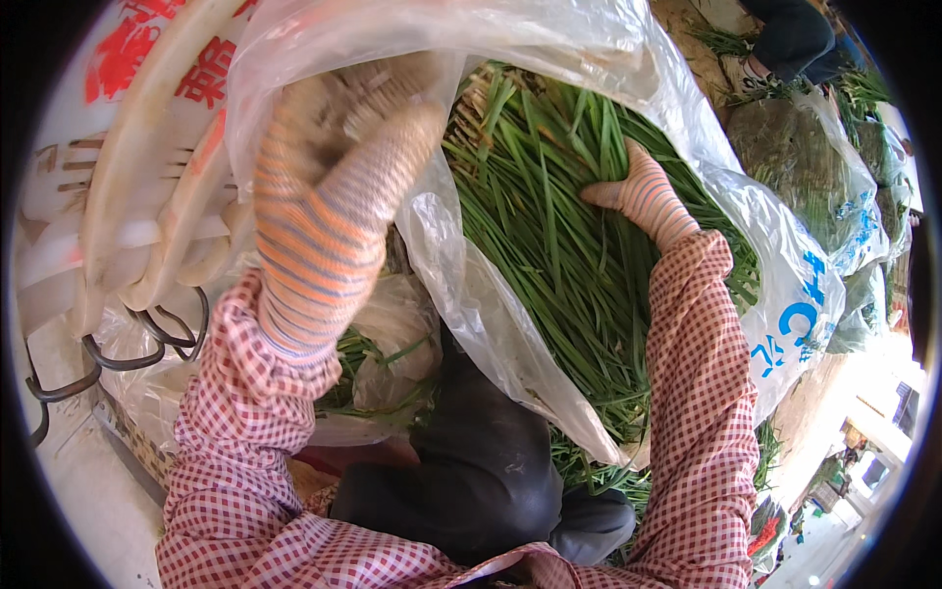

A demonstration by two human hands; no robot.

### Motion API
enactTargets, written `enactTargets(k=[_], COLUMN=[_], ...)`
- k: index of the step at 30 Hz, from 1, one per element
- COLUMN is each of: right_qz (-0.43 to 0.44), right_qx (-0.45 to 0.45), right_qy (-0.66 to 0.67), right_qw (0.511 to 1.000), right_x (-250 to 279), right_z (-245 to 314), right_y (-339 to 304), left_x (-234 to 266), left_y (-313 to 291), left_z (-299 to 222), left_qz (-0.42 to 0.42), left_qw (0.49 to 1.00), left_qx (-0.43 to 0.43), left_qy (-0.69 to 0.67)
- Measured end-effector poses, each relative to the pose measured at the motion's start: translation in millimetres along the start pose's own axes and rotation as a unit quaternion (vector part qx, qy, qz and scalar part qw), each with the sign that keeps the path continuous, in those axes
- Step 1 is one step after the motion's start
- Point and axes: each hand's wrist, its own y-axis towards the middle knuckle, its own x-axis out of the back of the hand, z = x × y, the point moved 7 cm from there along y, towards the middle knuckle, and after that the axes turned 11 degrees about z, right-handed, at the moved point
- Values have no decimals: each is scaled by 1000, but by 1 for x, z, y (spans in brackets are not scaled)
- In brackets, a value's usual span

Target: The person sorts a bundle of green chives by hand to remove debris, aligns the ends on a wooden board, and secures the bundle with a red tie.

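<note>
A large clear plastic bag (520,344) gapes in front of me, filled with long green leaves that look like garlic chives (540,226). Both my hands wear knitted gloves with orange and grey stripes. My left hand (329,187) is raised at the bag's left side, under its upper flap. Its thumb stands apart from the curved fingers, whose tips are blurred, and the dirty palm shows between them. My right hand (653,191) rests on the leaves inside the bag at the right, thumb and forefinger spread; the other fingers are partly hidden.
White sacks with red print (128,69) and curved pale edges stand at the left, above dark bent metal bars (128,358). Another plastic bag with greens (392,334) lies below my left hand. More filled bags (800,162) sit at the right. Another person's leg (795,39) shows at upper right.
</note>
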Motion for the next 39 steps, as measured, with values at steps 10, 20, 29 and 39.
enactTargets(k=[10, 20, 29, 39], right_qz=[-63, -6, -68, 54], right_qx=[117, 45, 241, 130], right_qy=[24, -351, -374, -416], right_qw=[991, 935, 893, 898], right_x=[-3, -48, -11, -69], right_z=[-10, 9, 136, 155], right_y=[-12, -49, -84, -45], left_x=[-13, 12, 21, 4], left_y=[-8, 21, 18, 16], left_z=[163, 229, 219, 202], left_qz=[-215, -180, -143, -88], left_qw=[920, 854, 830, 810], left_qx=[169, 166, 160, 101], left_qy=[-279, -459, -514, -571])
